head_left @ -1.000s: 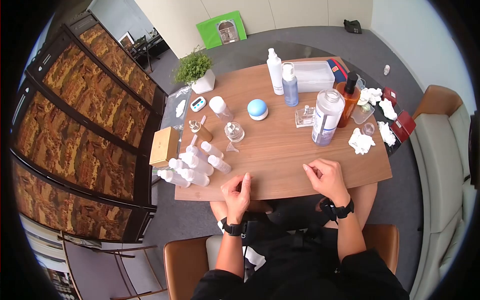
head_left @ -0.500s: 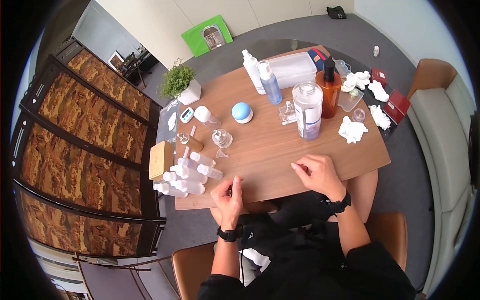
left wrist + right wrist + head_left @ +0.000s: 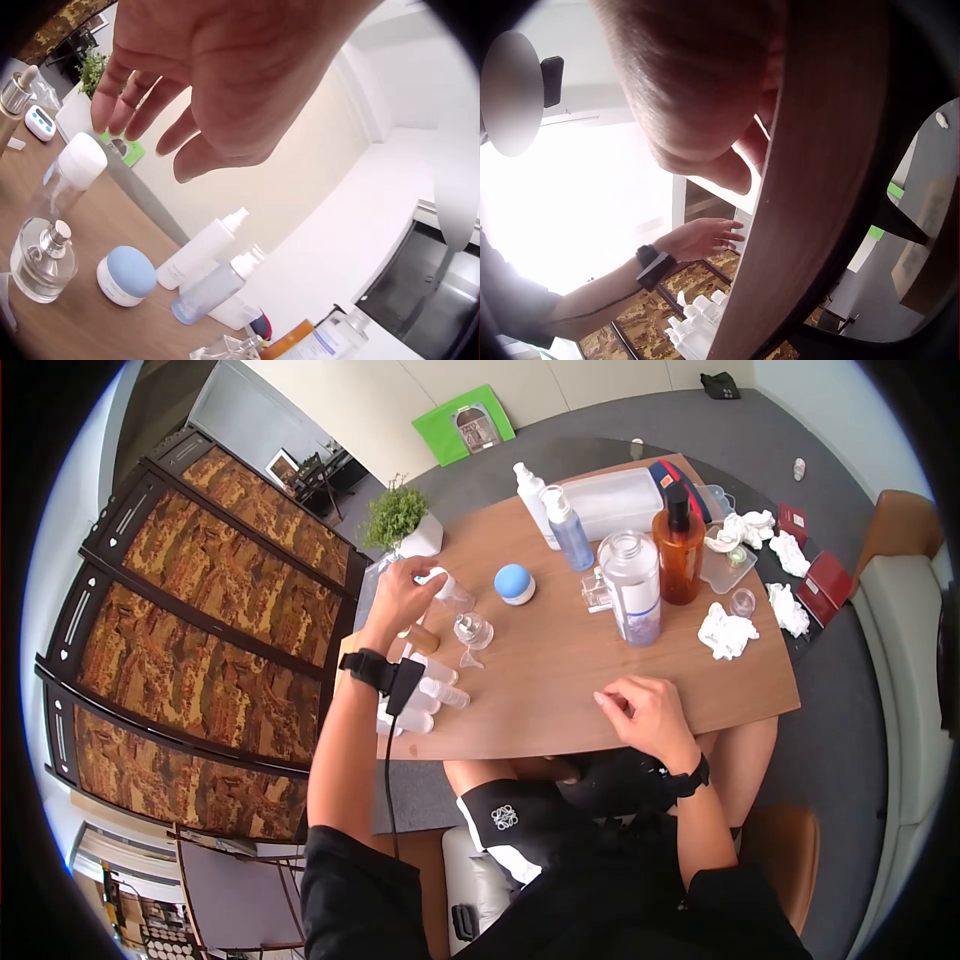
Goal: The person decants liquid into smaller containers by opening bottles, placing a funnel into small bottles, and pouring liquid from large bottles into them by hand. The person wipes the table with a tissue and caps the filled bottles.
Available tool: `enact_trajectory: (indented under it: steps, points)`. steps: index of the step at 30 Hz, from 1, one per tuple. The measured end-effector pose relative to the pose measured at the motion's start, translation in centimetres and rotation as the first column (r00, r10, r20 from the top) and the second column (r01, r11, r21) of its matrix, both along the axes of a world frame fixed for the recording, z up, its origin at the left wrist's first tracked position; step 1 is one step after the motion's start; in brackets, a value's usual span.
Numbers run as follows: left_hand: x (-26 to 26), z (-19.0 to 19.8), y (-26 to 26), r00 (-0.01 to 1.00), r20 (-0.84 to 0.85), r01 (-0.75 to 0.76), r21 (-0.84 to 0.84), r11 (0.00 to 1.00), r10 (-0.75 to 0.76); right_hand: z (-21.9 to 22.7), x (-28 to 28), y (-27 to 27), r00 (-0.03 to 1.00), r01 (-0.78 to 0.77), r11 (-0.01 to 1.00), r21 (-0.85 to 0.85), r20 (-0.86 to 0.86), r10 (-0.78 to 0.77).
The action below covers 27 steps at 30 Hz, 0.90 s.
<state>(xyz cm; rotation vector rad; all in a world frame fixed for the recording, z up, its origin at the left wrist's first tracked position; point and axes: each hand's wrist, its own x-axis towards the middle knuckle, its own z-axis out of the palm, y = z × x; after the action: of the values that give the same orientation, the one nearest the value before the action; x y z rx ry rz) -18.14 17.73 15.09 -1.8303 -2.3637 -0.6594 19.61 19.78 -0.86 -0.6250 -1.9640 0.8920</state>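
Observation:
My left hand (image 3: 402, 600) is stretched over the left side of the table, its fingers extended and holding nothing. Just beyond its fingertips in the left wrist view stands a clear bottle with a white cap (image 3: 82, 161). Close to the hand are a round glass perfume bottle (image 3: 473, 631), a brown dropper bottle (image 3: 422, 639) and a white timer (image 3: 40, 123). A blue-lidded jar (image 3: 515, 585) sits farther right. My right hand (image 3: 648, 715) rests at the table's front edge, fingers loosely curled around nothing.
Several small white-capped bottles (image 3: 410, 715) lie under my left forearm. At the back right stand a large clear bottle (image 3: 631, 595), an amber pump bottle (image 3: 679, 550) and a blue pump bottle (image 3: 570, 535). Crumpled tissues (image 3: 727, 632) lie at the right edge; a potted plant (image 3: 400, 520) stands back left.
My left hand has left the front edge of the table and reached forward and left, over the bottles. My right hand stays at the edge. The head view has shifted.

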Motion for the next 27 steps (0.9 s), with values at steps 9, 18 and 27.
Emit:
enact_trajectory:
  steps: [9,18,27]
  points:
    - [-5.2,-2.9,4.1,0.985,-0.169,-0.089,-0.289,0.953,0.040,-0.2,0.8,0.3,0.999,-0.052,0.999,-0.001,-0.009,0.052]
    - [-7.8,-4.5,4.7,0.990,-0.139,-0.084,-0.349,0.933,0.037,-1.0,1.0,0.4,1.000,-0.006,0.999,0.039,0.004,0.005]
    - [2.9,2.7,2.7,0.960,-0.281,-0.002,0.030,1.000,0.011,-0.8,0.8,0.4,0.998,-0.025,0.999,0.038,-0.060,0.027]
